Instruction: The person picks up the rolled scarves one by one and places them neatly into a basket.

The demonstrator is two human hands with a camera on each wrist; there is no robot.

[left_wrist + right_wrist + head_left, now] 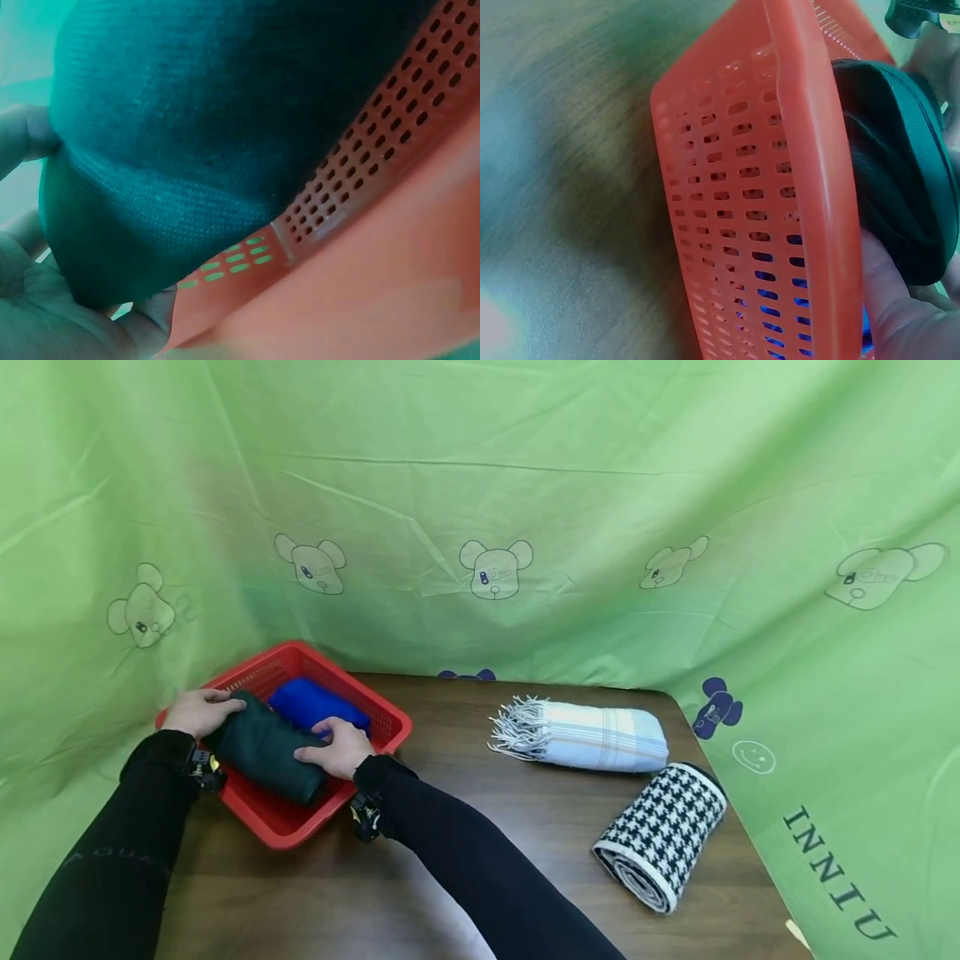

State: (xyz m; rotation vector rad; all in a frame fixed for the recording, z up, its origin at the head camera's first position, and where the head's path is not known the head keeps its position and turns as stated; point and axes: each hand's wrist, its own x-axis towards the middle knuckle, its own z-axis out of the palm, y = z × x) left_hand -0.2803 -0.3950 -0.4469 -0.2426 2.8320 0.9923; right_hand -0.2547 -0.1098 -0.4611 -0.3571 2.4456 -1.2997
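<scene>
A dark green rolled scarf (262,753) lies tilted in the near part of a red plastic basket (279,841). My left hand (198,713) grips its left end; in the left wrist view the thumb and fingers (150,321) are curled about that end. At the scarf's right end, my right hand (343,750) holds it between thumb and fingers, just inside the basket's rim (810,172) in the right wrist view. Behind the green roll sits a blue rolled cloth (315,702), partly hidden by the right hand and the green scarf.
On the brown table (465,852), a pale blue fringed scarf (600,737) lies folded at the back right. In front of it is a black-and-white houndstooth roll (663,835). A green curtain (585,510) hangs behind and at both sides.
</scene>
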